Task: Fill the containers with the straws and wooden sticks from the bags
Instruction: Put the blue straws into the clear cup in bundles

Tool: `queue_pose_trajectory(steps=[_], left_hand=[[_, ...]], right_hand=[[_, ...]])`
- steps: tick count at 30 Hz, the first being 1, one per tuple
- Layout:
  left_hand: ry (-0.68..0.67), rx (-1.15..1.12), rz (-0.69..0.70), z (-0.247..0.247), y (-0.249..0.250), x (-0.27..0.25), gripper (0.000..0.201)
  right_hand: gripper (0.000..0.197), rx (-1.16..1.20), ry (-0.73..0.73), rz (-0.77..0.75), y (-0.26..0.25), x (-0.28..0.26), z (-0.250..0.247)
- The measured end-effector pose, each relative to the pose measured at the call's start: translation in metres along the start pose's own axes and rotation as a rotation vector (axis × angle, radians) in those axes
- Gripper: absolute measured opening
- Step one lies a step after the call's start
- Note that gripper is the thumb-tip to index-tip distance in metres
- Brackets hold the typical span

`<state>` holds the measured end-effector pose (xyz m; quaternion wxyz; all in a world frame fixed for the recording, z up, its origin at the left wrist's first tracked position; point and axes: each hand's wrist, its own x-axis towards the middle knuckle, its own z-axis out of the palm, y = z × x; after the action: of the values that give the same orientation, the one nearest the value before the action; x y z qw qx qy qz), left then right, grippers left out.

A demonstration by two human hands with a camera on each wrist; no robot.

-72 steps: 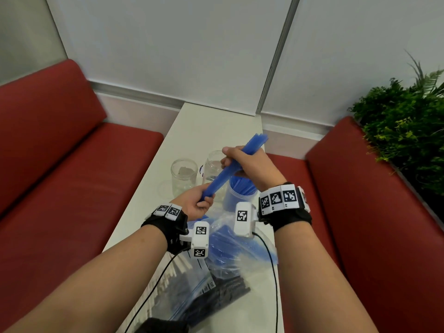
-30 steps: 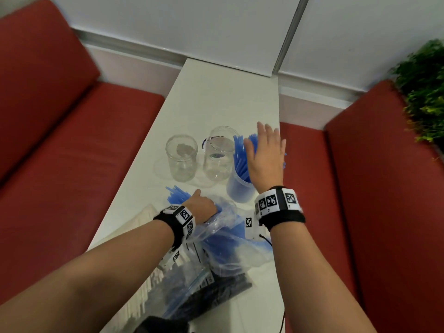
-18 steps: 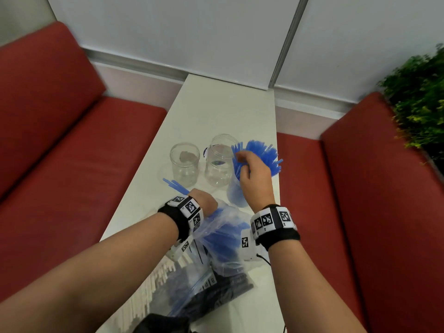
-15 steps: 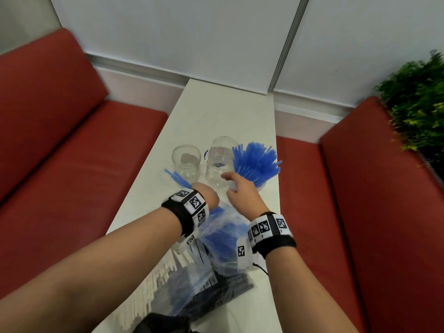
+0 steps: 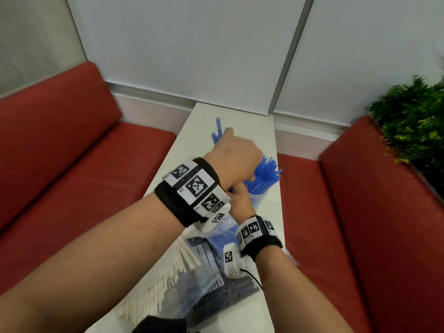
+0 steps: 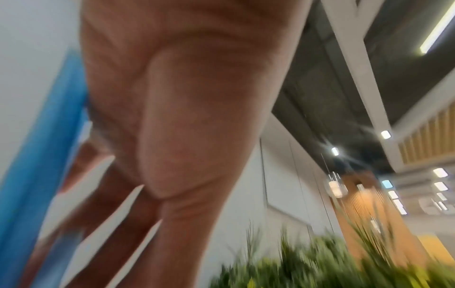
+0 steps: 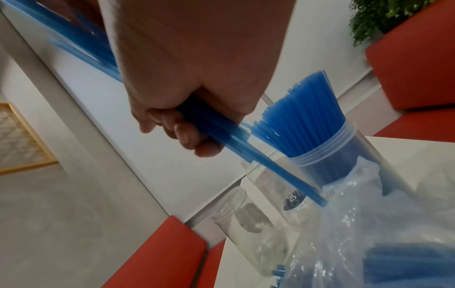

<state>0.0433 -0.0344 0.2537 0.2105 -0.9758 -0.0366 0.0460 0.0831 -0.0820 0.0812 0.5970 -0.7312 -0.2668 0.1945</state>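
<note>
Both hands hold one bundle of blue straws slanted above the white table. My left hand is raised and holds the upper part; the left wrist view is blurred, with the straws running along the palm. My right hand grips the lower end, its fingers curled round the bundle. Just to the right stands a clear container packed with blue straws. The open bag of blue straws lies under my wrists.
Two empty clear jars stand left of the filled container, hidden by my left hand in the head view. Near me lie wooden sticks and a bag of black straws. Red benches flank the narrow table; a plant is at right.
My left hand has lifted a bundle of blue straws out of the bag and up over the table. My right hand left the filled container and took hold of the bundle's lower end.
</note>
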Motion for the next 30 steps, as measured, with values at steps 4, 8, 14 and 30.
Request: queue_pose_trajectory(steps=[4,8,14,30], left_hand=[[0.681,-0.210,-0.134,-0.046,-0.047,-0.016,0.051],[0.613,-0.569,-0.100,-0.041,-0.052,-0.018,0.073],[0.337,-0.534,0.062,0.006,-0.019,-0.007,0.064],[-0.700,-2.692,-0.385,0.145,0.010,0.003,0.057]], right_hand=[[0.046,0.070,0.035,0.023,-0.014,-0.013,-0.003],[0.040,0.079,0.047,0.017,-0.025,-0.020,-0.006],[0.035,0.121,0.077,-0.006,-0.043,-0.013,-0.007],[0.041,0.462,0.077,-0.204,-0.133,0.004,-0.047]])
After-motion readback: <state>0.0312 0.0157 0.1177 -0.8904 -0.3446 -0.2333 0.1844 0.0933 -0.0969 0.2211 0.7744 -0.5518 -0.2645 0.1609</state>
